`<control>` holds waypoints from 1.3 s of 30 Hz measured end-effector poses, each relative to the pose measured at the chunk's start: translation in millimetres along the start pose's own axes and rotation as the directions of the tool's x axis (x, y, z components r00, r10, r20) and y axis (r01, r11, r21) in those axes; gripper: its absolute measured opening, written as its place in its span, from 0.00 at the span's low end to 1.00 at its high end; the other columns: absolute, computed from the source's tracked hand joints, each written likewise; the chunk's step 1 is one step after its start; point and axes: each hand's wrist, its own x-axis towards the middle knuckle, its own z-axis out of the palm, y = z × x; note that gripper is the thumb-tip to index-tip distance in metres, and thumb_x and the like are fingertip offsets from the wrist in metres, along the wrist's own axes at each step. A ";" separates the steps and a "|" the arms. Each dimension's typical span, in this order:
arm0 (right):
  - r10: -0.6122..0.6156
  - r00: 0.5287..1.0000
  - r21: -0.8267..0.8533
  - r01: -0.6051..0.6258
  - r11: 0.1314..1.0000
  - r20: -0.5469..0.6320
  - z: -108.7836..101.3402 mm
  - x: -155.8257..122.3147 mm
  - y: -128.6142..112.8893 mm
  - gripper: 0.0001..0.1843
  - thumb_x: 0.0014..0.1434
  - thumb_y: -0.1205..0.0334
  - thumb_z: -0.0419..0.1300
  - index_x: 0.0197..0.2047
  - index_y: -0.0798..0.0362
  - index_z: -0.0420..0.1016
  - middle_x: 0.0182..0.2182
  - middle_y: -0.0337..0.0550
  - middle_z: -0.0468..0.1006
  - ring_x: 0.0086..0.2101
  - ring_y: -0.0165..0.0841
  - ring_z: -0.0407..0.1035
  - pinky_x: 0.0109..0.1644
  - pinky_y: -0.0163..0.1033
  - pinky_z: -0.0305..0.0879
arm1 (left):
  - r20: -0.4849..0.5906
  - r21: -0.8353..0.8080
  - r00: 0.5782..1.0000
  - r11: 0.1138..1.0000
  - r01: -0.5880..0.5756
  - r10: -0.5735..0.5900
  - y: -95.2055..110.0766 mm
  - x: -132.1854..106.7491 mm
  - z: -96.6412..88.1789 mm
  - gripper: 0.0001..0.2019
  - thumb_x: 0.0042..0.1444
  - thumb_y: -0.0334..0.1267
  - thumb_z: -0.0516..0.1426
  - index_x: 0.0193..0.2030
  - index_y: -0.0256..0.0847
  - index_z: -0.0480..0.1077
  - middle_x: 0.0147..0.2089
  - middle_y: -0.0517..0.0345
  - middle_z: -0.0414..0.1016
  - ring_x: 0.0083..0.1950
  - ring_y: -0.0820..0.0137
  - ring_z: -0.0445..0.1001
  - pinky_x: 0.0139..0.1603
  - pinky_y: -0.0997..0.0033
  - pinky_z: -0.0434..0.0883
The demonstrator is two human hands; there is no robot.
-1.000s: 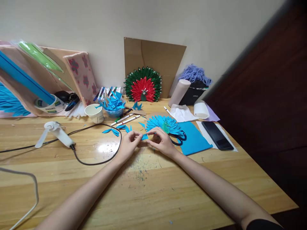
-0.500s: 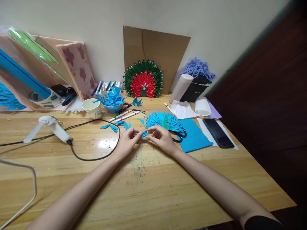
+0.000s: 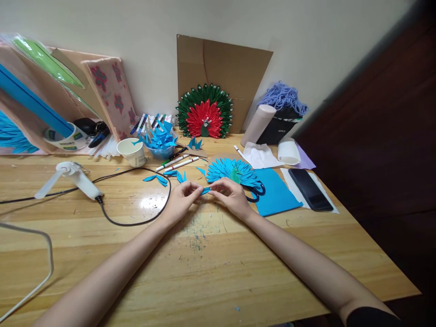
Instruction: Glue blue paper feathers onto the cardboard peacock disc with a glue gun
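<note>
My left hand (image 3: 182,200) and my right hand (image 3: 231,197) meet over the middle of the wooden table (image 3: 211,263). Both pinch a small folded piece of blue paper (image 3: 205,190) between their fingertips. Just behind my right hand lies a round blue paper fan (image 3: 230,170) with a green centre, and scissors with dark handles (image 3: 255,194) lie partly under it. A blue paper sheet (image 3: 274,193) lies to the right. Several folded blue pieces (image 3: 158,179) are scattered on the table left of the hands.
A glue gun (image 3: 73,178) with a black cord (image 3: 136,222) lies at the left. A paper cup (image 3: 131,152), a bowl of blue pieces (image 3: 159,143) and markers (image 3: 179,163) stand behind. A red-green paper fan (image 3: 205,113) leans on cardboard. A phone (image 3: 309,188) lies right, near the table's edge.
The hands stay together on the blue piece, with only small finger shifts. The view has tilted a little, so everything sits slightly lower than half a second ago.
</note>
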 end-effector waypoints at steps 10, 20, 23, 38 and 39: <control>-0.043 0.999 -0.039 0.042 0.998 -0.018 0.3 -1.3 -0.9 0.05 0.54 0.60 0.61 0.34 0.51 0.73 0.31 0.42 0.75 0.34 0.32 0.70 0.35 0.37 0.67 | 0.011 0.156 0.997 0.985 -0.073 0.072 -4.0 1.6 -2.3 0.13 0.53 0.44 0.55 0.33 0.35 0.71 0.30 0.55 0.73 0.31 0.72 0.69 0.31 0.73 0.65; -0.117 0.993 -0.084 0.117 0.990 0.007 -1.0 -0.5 -5.1 0.02 0.54 0.63 0.61 0.33 0.51 0.73 0.29 0.40 0.75 0.33 0.31 0.68 0.35 0.37 0.65 | 0.053 0.310 0.990 0.940 -0.143 0.133 -5.3 0.3 -2.4 0.13 0.56 0.44 0.51 0.30 0.37 0.68 0.27 0.58 0.68 0.29 0.72 0.66 0.31 0.73 0.63; -0.133 0.991 -0.098 0.134 0.986 0.015 -1.3 -0.7 -6.0 0.02 0.54 0.63 0.61 0.33 0.51 0.73 0.29 0.40 0.75 0.33 0.31 0.68 0.36 0.37 0.65 | 0.062 0.327 0.989 0.933 -0.149 0.136 -4.5 0.1 -1.7 0.12 0.56 0.43 0.51 0.30 0.37 0.68 0.26 0.58 0.68 0.29 0.72 0.66 0.30 0.73 0.63; -0.088 0.994 -0.116 0.080 0.990 -0.067 -0.4 -0.9 -5.3 0.04 0.55 0.61 0.60 0.30 0.51 0.73 0.28 0.41 0.75 0.31 0.32 0.69 0.36 0.39 0.67 | 0.011 0.307 0.993 0.945 -0.112 0.115 -1.9 -1.2 -0.6 0.15 0.56 0.47 0.50 0.33 0.37 0.69 0.29 0.56 0.71 0.31 0.70 0.68 0.32 0.72 0.64; -0.075 0.994 -0.110 0.066 0.992 -0.079 0.0 -1.1 -4.9 0.04 0.55 0.61 0.60 0.30 0.52 0.73 0.28 0.42 0.75 0.31 0.32 0.69 0.35 0.38 0.67 | 0.015 0.310 0.993 0.944 -0.115 0.116 -1.4 -1.4 -0.5 0.15 0.57 0.47 0.50 0.33 0.37 0.69 0.29 0.57 0.71 0.31 0.70 0.67 0.33 0.72 0.64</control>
